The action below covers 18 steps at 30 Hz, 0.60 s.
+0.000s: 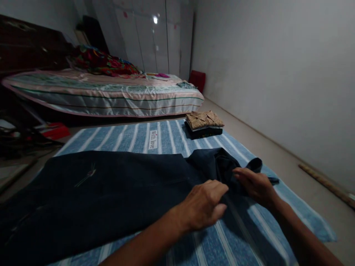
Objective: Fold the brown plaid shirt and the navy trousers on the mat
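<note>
A dark navy garment [111,188] lies spread flat across a blue and white striped mat [155,138], with its right end bunched up. My left hand [203,205] rests on that end, fingers curled and pinching the cloth. My right hand [256,184] sits just to the right, its fingers closed on the bunched fold of the same garment. Both hands are close together, near the mat's right side.
A small stack of folded clothes [203,123], tan on top, sits at the mat's far right corner. Beyond it stands a low bed [105,96] with a colourful blanket [105,62]. A red object [197,79] leans by the wall. A wooden stick [324,184] lies on the floor at right.
</note>
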Each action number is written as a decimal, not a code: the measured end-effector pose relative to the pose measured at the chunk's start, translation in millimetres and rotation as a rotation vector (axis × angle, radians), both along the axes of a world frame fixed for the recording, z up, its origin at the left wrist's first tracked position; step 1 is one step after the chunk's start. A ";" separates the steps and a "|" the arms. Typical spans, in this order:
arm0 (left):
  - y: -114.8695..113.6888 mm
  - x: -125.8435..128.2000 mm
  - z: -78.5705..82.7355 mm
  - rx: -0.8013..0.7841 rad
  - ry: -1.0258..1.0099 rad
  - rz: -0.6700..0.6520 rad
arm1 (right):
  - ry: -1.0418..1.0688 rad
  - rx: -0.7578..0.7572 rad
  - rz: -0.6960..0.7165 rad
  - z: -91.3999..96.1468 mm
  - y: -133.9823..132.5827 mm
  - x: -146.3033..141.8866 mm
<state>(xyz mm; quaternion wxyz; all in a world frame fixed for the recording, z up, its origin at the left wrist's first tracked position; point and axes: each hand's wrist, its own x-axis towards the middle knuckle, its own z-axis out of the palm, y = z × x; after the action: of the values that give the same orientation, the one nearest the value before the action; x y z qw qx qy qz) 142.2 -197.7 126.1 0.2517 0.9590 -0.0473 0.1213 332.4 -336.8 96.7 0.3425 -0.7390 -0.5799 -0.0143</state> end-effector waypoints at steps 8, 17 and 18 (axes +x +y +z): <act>-23.6 73.8 -8.2 -0.482 -0.131 0.185 | 0.045 0.126 -0.184 10.2 -2.3 8.4; -31.0 83.7 -26.1 -0.654 -0.204 0.317 | -0.209 0.279 -0.259 4.3 -5.7 1.1; -31.9 83.6 -26.7 -0.653 -0.208 0.328 | -0.261 0.307 -0.291 5.9 -10.2 -2.4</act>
<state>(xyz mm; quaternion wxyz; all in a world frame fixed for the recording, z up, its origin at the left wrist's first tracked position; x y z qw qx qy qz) 225.8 -229.7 99.4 0.5150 0.8057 0.1228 0.2654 330.0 -347.0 102.6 0.3672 -0.7461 -0.4978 -0.2464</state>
